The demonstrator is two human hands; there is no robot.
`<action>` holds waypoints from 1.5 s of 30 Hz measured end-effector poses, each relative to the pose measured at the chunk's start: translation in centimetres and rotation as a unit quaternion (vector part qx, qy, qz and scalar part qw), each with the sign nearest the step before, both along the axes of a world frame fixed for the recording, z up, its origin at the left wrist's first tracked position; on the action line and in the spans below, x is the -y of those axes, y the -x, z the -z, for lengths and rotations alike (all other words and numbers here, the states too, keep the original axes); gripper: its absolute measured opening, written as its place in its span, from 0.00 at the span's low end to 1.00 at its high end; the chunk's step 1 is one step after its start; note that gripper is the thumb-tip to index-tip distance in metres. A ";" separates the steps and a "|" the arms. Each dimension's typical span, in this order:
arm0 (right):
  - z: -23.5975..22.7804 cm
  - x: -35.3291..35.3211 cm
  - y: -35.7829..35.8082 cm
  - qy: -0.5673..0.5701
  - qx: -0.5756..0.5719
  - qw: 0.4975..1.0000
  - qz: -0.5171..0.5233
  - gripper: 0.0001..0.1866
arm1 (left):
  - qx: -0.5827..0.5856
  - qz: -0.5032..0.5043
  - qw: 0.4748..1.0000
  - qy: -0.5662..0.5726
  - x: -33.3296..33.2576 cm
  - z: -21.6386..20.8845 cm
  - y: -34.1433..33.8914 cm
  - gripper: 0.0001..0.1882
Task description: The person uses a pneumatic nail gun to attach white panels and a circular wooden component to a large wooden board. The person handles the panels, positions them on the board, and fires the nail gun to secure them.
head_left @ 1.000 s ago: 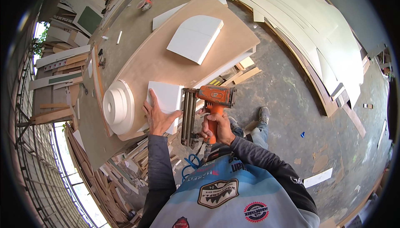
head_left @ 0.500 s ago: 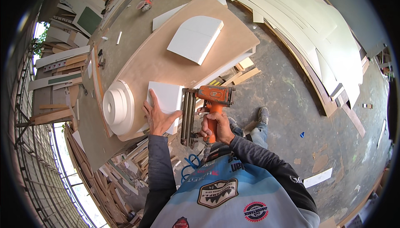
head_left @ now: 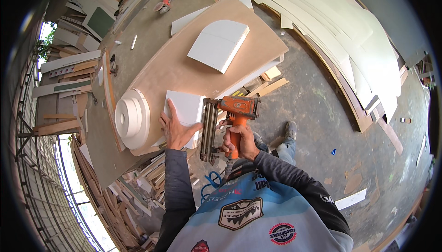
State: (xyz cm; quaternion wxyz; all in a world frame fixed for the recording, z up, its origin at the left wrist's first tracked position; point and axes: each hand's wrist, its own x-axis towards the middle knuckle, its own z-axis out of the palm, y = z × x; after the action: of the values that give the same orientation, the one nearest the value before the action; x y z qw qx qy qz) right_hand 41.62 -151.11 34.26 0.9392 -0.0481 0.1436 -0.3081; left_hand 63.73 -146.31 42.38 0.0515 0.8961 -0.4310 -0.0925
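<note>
My right hand point(head_left: 239, 141) is wrapped round the handle of an orange pneumatic nail gun point(head_left: 239, 106), whose long dark magazine stands at its left side. The gun's nose meets the right edge of a white box-like block point(head_left: 184, 107). Across the near end of this block lies my left hand point(head_left: 176, 127), index finger stretched over the top, thumb at the right edge, other fingers at the left edge. The block rests near the front edge of a brown board-topped workpiece point(head_left: 170, 72). A blue coiled hose point(head_left: 211, 178) shows below the gun.
A round-ended white block point(head_left: 216, 45) lies farther back on the board; stacked white discs point(head_left: 131, 116) sit at its left end. An angle grinder point(head_left: 163, 6) rests on the table behind. Large white sheets point(head_left: 331, 31) are stacked at right, and wood scraps point(head_left: 124, 206) lie at lower left.
The scene shifts very slightly in the picture. Both hands, the nail gun and the white block keep the same positions relative to each other.
</note>
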 end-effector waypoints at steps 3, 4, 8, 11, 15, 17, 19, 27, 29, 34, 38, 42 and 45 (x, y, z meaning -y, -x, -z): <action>0.0 -0.1 -0.1 0.002 0.000 1.000 0.002 0.18 | 0.005 0.001 1.000 -0.001 0.0 -0.1 0.0 0.73; 0.0 -0.1 -0.1 0.004 0.000 1.000 0.003 0.18 | 0.007 0.001 1.000 -0.002 0.1 -0.2 0.1 0.73; -0.2 -0.1 -0.1 0.008 -0.005 1.000 0.001 0.18 | 0.014 0.001 1.000 -0.002 0.1 -0.3 0.3 0.73; -0.2 -0.2 -0.1 0.002 -0.007 1.000 0.005 0.18 | 0.017 0.005 1.000 0.012 -0.1 0.4 -0.1 0.73; 0.4 -0.3 0.4 0.011 -0.024 1.000 0.007 0.20 | 0.006 -0.020 1.000 0.006 0.3 -0.4 0.4 0.73; 0.7 -0.3 1.1 0.009 -0.034 0.999 0.008 0.22 | -0.014 -0.028 1.000 0.003 0.8 -0.9 0.1 0.74; 0.6 -0.4 2.2 -0.002 -0.048 0.998 0.031 0.23 | -0.038 -0.023 0.999 0.024 0.2 -0.5 -2.1 0.75; 1.4 1.7 7.4 -0.074 -0.129 0.986 0.080 0.23 | -0.024 0.023 0.997 0.064 3.2 0.5 -10.5 0.73; 0.7 2.5 8.8 -0.084 -0.151 0.982 0.078 0.22 | 0.041 0.014 0.988 0.150 4.1 0.7 -9.7 0.71; 5.7 4.5 10.8 -0.140 -0.195 0.969 0.066 0.16 | 0.017 -0.020 0.917 0.398 4.0 3.1 0.0 0.38; 9.8 4.9 11.4 -0.158 -0.241 0.958 0.006 0.09 | -0.296 0.084 0.915 0.260 -0.4 6.0 14.5 0.29; 13.1 3.5 12.7 -0.133 -0.292 0.937 -0.135 0.11 | -0.343 0.050 0.919 0.186 -5.7 11.6 24.6 0.33; 13.8 2.0 13.3 -0.124 -0.316 0.915 -0.217 0.14 | -0.336 -0.032 0.934 0.120 -8.0 13.2 28.2 0.40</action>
State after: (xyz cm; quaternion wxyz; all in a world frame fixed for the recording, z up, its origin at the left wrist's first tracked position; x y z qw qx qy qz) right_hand 28.30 -153.09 20.46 0.8873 -0.0560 0.4557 -0.0448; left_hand 35.54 -138.29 29.19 0.3033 0.8130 -0.3675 -0.3346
